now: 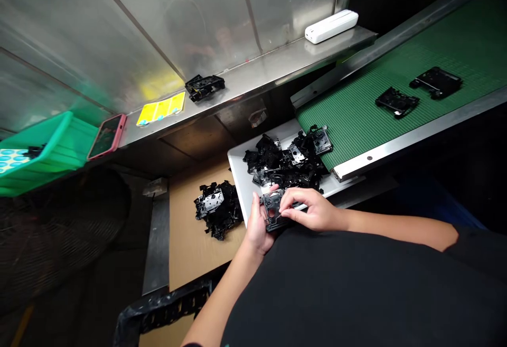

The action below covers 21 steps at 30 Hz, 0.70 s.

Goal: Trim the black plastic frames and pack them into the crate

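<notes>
Both hands grasp a black plastic frame [274, 210] with a metal insert, held just above the person's dark shirt [336, 289]. The left hand [258, 225] cups its edge; the right hand [312, 209] pinches it. Just beyond the hands, a white tray [240, 183] holds a heap of similar frames [285, 162], beside a green conveyor belt [467, 56] carrying two more.
</notes>
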### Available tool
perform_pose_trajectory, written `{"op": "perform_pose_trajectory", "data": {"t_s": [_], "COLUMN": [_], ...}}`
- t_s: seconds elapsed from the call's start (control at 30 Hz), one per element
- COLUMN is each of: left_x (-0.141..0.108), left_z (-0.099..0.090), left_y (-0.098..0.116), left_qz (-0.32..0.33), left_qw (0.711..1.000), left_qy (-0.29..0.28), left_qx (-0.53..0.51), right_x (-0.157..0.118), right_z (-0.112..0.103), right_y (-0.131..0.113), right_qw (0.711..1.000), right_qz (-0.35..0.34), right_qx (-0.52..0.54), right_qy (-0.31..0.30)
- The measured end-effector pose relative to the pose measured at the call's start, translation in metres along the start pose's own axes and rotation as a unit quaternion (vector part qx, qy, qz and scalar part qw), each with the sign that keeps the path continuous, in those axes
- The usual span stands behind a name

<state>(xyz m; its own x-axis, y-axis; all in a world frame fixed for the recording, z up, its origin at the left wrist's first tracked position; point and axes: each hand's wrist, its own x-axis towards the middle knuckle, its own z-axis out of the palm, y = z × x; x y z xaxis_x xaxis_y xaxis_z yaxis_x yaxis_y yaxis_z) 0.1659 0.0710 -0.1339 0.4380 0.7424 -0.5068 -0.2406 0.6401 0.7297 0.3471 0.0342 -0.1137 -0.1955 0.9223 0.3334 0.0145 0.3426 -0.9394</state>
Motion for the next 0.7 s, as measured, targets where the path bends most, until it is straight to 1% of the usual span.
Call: {"op": "perform_pose_trajectory", "data": {"t_s": [0.03,0.07,0.13,0.2,0.27,0.33,0.4,0.43,0.5,0.57,0.63,0.7], "left_x": [0.002,0.004,0.014,0.026,0.039,0.051,0.061,0.067,0.079,0.093,0.11,0.127], "left_z": [-0.005,-0.012,-0.034,-0.065,-0.1,-0.133,-0.16,-0.171,-0.185,-0.192,-0.19,-0.18], "left_y": [0.001,0.004,0.016,0.04,0.072,0.105,0.133,0.143,0.154,0.156,0.149,0.137], "left_qz": [0.023,0.055,0.125,0.175,0.213,0.224,0.207,0.19,0.145,0.101,0.083,0.094], "left_qw": [0.997,0.987,0.949,0.914,0.866,0.811,0.764,0.744,0.715,0.697,0.687,0.686], "left_qy": [0.016,0.041,0.106,0.167,0.236,0.294,0.326,0.336,0.349,0.35,0.334,0.3], "left_qx": [0.07,0.145,0.271,0.326,0.386,0.453,0.517,0.545,0.588,0.618,0.64,0.656], "right_x": [-0.001,-0.002,-0.003,-0.005,-0.007,-0.009,-0.01,-0.01,-0.01,-0.01,-0.009,-0.01], "right_z": [-0.001,-0.002,-0.005,-0.008,-0.011,-0.013,-0.013,-0.013,-0.012,-0.011,-0.011,-0.011], "right_y": [0.001,0.001,0.003,0.005,0.007,0.01,0.012,0.013,0.013,0.013,0.012,0.011], "right_qw": [1.0,0.999,0.998,0.995,0.993,0.991,0.991,0.991,0.992,0.991,0.99,0.988], "right_qz": [0.006,0.015,0.038,0.058,0.069,0.072,0.073,0.073,0.075,0.077,0.083,0.093], "right_qx": [0.001,0.002,0.003,0.008,0.012,0.012,0.009,0.007,0.003,-0.002,-0.004,-0.007], "right_qy": [0.015,0.031,0.059,0.08,0.099,0.11,0.112,0.11,0.106,0.105,0.111,0.122]}}
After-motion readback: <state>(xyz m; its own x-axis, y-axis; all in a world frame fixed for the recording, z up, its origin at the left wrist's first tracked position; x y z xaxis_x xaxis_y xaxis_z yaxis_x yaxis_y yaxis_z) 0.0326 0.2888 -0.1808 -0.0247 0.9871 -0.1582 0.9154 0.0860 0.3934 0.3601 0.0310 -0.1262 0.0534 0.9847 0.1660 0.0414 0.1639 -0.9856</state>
